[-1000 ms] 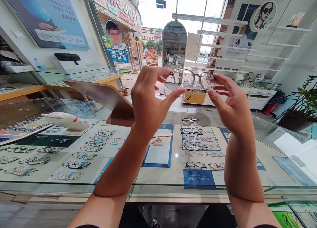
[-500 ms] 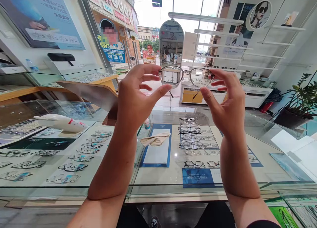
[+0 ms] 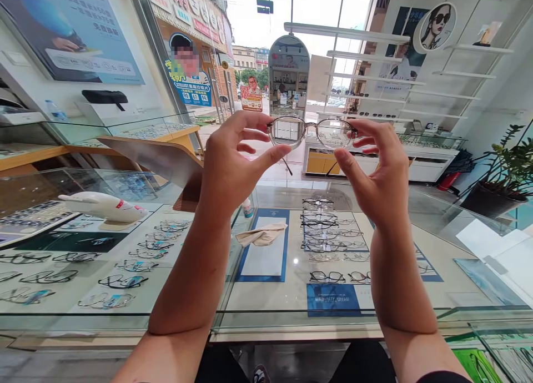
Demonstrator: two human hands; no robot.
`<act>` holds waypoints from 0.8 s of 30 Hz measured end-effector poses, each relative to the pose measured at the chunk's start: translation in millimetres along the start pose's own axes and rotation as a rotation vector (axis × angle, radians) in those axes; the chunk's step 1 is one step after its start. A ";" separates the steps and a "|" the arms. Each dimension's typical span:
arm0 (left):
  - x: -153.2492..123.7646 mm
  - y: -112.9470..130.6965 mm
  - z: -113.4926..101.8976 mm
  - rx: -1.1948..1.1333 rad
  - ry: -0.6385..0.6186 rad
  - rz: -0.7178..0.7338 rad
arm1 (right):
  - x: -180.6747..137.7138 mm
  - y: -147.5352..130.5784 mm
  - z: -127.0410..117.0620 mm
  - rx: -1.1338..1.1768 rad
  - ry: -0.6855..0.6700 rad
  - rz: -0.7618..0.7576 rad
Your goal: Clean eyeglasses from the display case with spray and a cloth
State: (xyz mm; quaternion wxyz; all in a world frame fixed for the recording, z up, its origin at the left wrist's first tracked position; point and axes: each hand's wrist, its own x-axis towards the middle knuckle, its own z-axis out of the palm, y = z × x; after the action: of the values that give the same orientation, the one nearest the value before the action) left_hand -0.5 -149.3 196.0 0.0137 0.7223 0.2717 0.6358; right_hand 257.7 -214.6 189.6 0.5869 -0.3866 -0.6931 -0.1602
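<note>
A pair of eyeglasses (image 3: pixel 310 125) with round lenses and a thin frame is held up in front of me, above the glass counter. My left hand (image 3: pixel 239 158) grips its left end, fingers behind and thumb below the lens. At the other end, my right hand (image 3: pixel 372 164) pinches the frame near the hinge. The temples hang behind and below the lenses. Under my hands, a crumpled beige cloth (image 3: pixel 261 235) lies over a blue-bordered white tray (image 3: pixel 264 261). Several rows of eyeglasses (image 3: pixel 320 223) sit in the counter between my forearms.
More eyeglasses (image 3: pixel 122 281) fill the glass case on the left, where a white figurine (image 3: pixel 104 206) lies on top. A tilted brown-grey panel (image 3: pixel 156 158) stands by my left wrist. An arched mirror (image 3: pixel 288 66) stands beyond; a potted plant (image 3: pixel 495 177) is at right.
The eyeglasses have tipped slightly, their right side dropping a little, and both hands have shifted slightly with them. The cloth and tray stay in place.
</note>
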 end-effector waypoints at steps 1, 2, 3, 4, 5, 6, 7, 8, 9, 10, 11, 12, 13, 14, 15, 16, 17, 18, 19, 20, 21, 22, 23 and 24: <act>-0.5 0.4 1.2 0.011 0.013 0.012 | 0.3 3.2 0.8 0.007 -0.015 0.003; -1.2 1.3 2.6 0.024 0.027 0.028 | 0.5 7.1 1.6 0.017 -0.030 0.003; -2.1 2.4 3.9 0.037 0.043 0.045 | 0.5 11.4 2.4 0.028 -0.043 -0.001; -3.0 3.7 5.0 0.051 0.056 0.062 | 0.5 15.8 3.2 0.038 -0.056 -0.007; -4.0 5.0 5.9 0.062 0.065 0.077 | 0.5 20.0 4.0 0.044 -0.071 -0.011; -4.7 6.1 6.5 0.071 0.068 0.091 | 0.5 23.7 4.7 0.050 -0.079 -0.016; -5.3 6.8 6.7 0.078 0.068 0.103 | 0.5 26.7 5.4 0.054 -0.082 -0.021; -5.6 6.9 6.7 0.082 0.067 0.114 | 0.6 29.0 6.3 0.057 -0.082 -0.025; -5.6 6.5 6.6 0.084 0.068 0.126 | 0.8 30.7 7.2 0.056 -0.078 -0.030; -5.3 5.4 6.4 0.086 0.075 0.140 | 1.2 31.8 8.3 0.053 -0.068 -0.038; -4.8 3.6 6.4 0.087 0.084 0.153 | 1.7 32.3 9.5 0.046 -0.053 -0.050; -4.1 1.3 6.6 0.087 0.095 0.166 | 2.3 32.5 10.9 0.034 -0.033 -0.065; -3.3 -1.7 7.1 0.087 0.104 0.180 | 2.9 32.4 12.3 0.019 -0.012 -0.080; -2.5 -5.3 8.1 0.084 0.112 0.194 | 3.4 32.0 13.6 0.001 0.010 -0.094; -1.5 -9.4 9.6 0.081 0.118 0.206 | 3.9 31.3 14.8 -0.014 0.033 -0.110; -0.5 -14.3 11.6 0.076 0.122 0.215 | 4.2 30.3 15.8 -0.025 0.058 -0.128; 0.5 -19.7 14.2 0.068 0.126 0.221 | 4.4 29.1 16.5 -0.030 0.079 -0.147; 1.6 -25.7 17.1 0.058 0.130 0.225 | 4.3 27.6 17.0 -0.029 0.098 -0.166; 2.7 -32.0 20.3 0.046 0.132 0.224 | 4.0 26.0 17.2 -0.026 0.107 -0.180; 3.9 -38.3 23.6 0.032 0.130 0.221 | 3.6 24.5 17.3 -0.026 0.105 -0.184; 5.0 -44.5 26.7 0.017 0.126 0.218 | 3.1 23.0 17.2 -0.033 0.092 -0.179; 6.0 -50.2 29.6 0.002 0.120 0.215 | 2.6 21.8 17.1 -0.050 0.073 -0.166; 6.9 -55.0 31.9 -0.012 0.112 0.212 | 2.2 21.0 17.1 -0.076 0.055 -0.151; 7.6 -58.9 33.7 -0.026 0.105 0.211 | 1.8 20.5 17.2 -0.105 0.045 -0.138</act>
State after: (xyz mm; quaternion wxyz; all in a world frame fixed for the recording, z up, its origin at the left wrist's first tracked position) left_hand 8.9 -85.0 175.0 -0.0579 0.7124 0.1863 0.6741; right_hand 260.7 -189.1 182.1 0.5686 -0.3648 -0.6954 -0.2450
